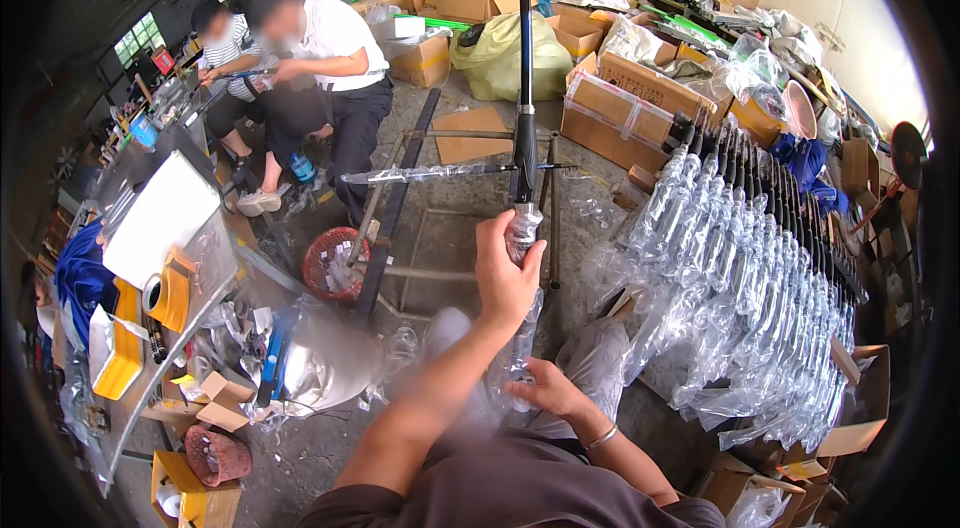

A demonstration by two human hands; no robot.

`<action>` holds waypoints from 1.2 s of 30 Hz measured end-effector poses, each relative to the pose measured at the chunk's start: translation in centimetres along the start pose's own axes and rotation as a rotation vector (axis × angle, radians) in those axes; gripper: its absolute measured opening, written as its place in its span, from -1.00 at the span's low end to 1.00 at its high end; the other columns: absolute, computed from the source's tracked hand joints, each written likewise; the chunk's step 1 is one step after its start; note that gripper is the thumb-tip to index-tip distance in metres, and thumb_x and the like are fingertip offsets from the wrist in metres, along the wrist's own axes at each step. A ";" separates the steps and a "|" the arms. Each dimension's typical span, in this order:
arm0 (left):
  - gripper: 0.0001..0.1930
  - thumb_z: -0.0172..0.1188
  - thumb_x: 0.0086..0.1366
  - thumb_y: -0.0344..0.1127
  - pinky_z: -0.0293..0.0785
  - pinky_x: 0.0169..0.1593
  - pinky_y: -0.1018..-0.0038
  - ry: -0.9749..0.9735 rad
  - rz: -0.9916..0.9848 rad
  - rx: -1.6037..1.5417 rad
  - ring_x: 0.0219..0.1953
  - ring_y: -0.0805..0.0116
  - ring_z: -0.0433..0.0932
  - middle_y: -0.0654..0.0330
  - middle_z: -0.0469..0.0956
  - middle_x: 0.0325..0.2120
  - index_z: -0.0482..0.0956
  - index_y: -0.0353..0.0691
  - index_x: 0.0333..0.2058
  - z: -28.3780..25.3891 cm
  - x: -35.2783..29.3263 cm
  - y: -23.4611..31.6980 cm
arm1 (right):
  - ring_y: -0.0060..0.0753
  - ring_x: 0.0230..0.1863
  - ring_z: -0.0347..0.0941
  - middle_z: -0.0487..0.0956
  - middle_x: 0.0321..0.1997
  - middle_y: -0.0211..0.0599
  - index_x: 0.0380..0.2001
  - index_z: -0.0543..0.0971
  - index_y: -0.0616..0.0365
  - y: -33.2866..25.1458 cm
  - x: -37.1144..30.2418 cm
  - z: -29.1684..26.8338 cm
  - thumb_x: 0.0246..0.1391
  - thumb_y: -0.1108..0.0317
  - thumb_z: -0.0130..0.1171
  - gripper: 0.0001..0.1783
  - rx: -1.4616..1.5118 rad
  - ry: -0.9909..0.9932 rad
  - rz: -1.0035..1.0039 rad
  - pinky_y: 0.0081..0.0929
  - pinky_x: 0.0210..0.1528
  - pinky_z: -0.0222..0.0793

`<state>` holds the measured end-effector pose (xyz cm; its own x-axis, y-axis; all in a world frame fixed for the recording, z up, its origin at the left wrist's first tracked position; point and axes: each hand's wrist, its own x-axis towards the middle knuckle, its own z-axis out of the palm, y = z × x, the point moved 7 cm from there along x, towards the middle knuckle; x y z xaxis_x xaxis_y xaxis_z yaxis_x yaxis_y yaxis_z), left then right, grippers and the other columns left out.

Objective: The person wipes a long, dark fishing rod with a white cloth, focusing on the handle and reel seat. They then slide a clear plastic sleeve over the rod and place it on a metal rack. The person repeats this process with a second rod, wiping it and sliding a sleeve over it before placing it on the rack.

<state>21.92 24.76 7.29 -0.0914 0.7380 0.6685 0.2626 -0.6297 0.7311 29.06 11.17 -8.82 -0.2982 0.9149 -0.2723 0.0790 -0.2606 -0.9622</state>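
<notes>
A dark fishing rod [526,58] stands out in front of me, its black grip section [525,153] pointing away. A clear plastic sleeve [524,328] covers its lower handle. Around this wrapped part my left hand [508,268] is closed, thumb on the right side. Closer to my body, my right hand [548,392] is closed on the sleeve at the butt end; its fingertips are partly hidden. Beyond my left hand, another plastic-wrapped rod [430,173] lies crosswise over a metal frame [420,273], passing behind the upright rod.
Many plastic-wrapped rods [740,258] lean in a row at right. Cartons [620,118] and a pale green sack [512,58] stand beyond the frame. A red basket [333,263] is left of it. A cluttered table [190,328] runs along the left. Two people sit far left, handling a rod.
</notes>
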 end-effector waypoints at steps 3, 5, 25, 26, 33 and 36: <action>-0.45 0.37 0.01 -0.54 0.43 -0.11 0.41 0.012 -0.019 -0.034 -0.17 0.23 0.47 0.10 0.40 -0.19 0.35 -0.29 0.00 0.5 -0.2 -0.1 | -0.59 -0.20 0.39 0.58 -0.24 -0.35 -0.05 0.50 0.26 -0.7 -0.3 0.0 0.09 0.27 0.28 -0.59 0.035 -0.027 -0.058 -0.46 -0.09 0.37; -0.42 0.38 0.01 -0.53 0.43 -0.07 0.41 -0.022 -0.126 -0.234 -0.14 0.27 0.47 0.13 0.41 -0.16 0.34 -0.26 0.02 1.2 -0.6 -1.1 | -0.59 -0.16 0.39 0.58 -0.21 -0.39 -0.05 0.50 0.25 -1.9 -1.2 0.2 0.09 0.32 0.27 -0.62 0.117 -0.081 -0.026 -0.48 -0.05 0.35; -0.30 0.17 0.22 -0.47 0.35 0.09 0.44 -0.676 -0.455 -0.442 -0.04 0.33 0.42 0.07 0.36 0.03 0.04 -0.22 0.29 -1.4 -7.1 -8.1 | -0.63 -0.50 0.46 0.57 -0.45 -0.43 -0.18 0.57 0.22 -5.1 -21.4 -19.5 0.04 0.35 0.29 -0.72 0.396 1.058 -0.192 -0.66 -0.47 0.35; -0.31 0.16 0.23 -0.47 0.37 0.06 0.47 -0.696 -0.527 -0.369 -0.05 0.35 0.42 0.08 0.37 0.00 0.05 -0.22 0.29 -3.1 -8.6 -9.9 | -0.63 -0.56 0.44 0.56 -0.50 -0.44 -0.20 0.57 0.22 -4.8 -24.1 -20.9 0.04 0.35 0.29 -0.74 0.384 1.154 -0.194 -0.67 -0.53 0.32; -0.44 0.15 0.22 -0.51 0.38 -0.14 0.59 -0.696 -0.669 -0.134 -0.23 0.48 0.42 0.11 0.43 -0.10 0.21 -0.31 0.19 -10.0 -14.7 -16.2 | -0.68 -0.62 0.36 0.53 -0.53 -0.44 -0.37 0.57 0.24 -1.1 -38.1 -26.7 0.10 0.29 0.23 -0.80 0.343 1.398 -0.148 -0.67 -0.60 0.19; -0.47 0.14 0.21 -0.52 0.40 -0.18 0.60 -0.699 -0.685 -0.099 -0.26 0.49 0.44 0.12 0.45 -0.13 0.24 -0.31 0.16 -10.0 -15.9 -15.7 | -0.66 -0.56 0.38 0.52 -0.51 -0.45 -0.38 0.57 0.22 -0.1 -42.2 -29.3 0.08 0.27 0.25 -0.79 0.365 1.453 -0.157 -0.65 -0.54 0.25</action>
<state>9.66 20.46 -13.47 0.4034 0.9081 -0.1120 0.2801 -0.0060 0.9599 69.49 -18.38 2.60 0.9114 0.3839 -0.1480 -0.1628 0.0060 -0.9866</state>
